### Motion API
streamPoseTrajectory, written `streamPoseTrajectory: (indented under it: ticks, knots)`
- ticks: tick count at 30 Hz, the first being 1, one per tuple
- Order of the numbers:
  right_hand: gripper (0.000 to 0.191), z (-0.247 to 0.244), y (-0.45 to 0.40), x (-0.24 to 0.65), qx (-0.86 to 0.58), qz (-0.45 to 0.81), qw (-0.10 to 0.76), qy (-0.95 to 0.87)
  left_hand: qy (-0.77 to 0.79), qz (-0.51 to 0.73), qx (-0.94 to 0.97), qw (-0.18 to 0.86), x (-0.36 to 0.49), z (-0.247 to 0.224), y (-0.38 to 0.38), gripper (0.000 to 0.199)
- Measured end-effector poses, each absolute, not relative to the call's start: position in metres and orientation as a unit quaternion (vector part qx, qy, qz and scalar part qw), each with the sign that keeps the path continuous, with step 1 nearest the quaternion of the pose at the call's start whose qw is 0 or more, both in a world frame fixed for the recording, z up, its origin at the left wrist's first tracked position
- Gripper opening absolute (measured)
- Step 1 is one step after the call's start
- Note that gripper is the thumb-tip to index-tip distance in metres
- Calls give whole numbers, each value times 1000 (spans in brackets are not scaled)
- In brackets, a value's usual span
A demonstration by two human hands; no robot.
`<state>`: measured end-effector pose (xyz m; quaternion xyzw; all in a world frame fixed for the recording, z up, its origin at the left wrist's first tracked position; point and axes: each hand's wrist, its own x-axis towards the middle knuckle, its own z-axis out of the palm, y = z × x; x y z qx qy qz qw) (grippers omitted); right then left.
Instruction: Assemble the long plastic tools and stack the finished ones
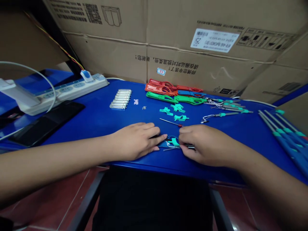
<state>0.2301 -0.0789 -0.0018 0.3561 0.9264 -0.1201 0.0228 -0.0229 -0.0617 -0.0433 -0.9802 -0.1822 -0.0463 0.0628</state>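
Observation:
My left hand [141, 141] presses its fingers on the left end of a blue plastic half-shell [163, 144] at the table's front edge. Inside the shell sits a teal plastic part [173, 141], with thin white wires around it. My right hand [204, 142] is closed at the shell's right end, thumb and index finger pinched together. A short length of metal rod [191, 146] shows between its fingers; the rest is hidden. Just beyond this hand lies a thin screwdriver [170, 122] with a red handle. Several loose teal parts [179, 118] lie farther back.
Red half-shells [161, 86] and green half-shells [158, 97] lie before a cardboard wall [168, 29]. Rods with wires [223, 114] are to their right. Glassy tubes [121, 98], small screws [144, 108], a phone [45, 123] and a power strip [64, 92] lie left; assembled blue pieces [288, 144] right.

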Motion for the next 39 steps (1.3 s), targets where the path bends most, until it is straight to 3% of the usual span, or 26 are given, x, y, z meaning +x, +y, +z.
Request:
streamPoseTrajectory:
  ticks: [9,16,22,28,34,39]
  knots:
    - [17,-7,-74,235,316,-178,-9,932,-182,-65,-981,-4,-30,-45,-59,49]
    - [27,-20,-80,240,277,-43,-24,960,-179,-107,-975,-77,-30,-48,-54,47]
    - [24,-18,-76,242,288,-98,-56,951,-198,-145,-956,-161,-28,-49,-50,43]
    - [26,-16,-81,240,250,-38,6,968,-199,-138,-962,-127,-27,-50,-51,43]
    - [24,-13,-79,228,361,-174,-21,916,-212,-148,-950,-173,-26,-53,-49,44]
    - [20,-11,-83,215,432,-170,18,885,-227,-143,-943,-197,-17,-53,-51,47]
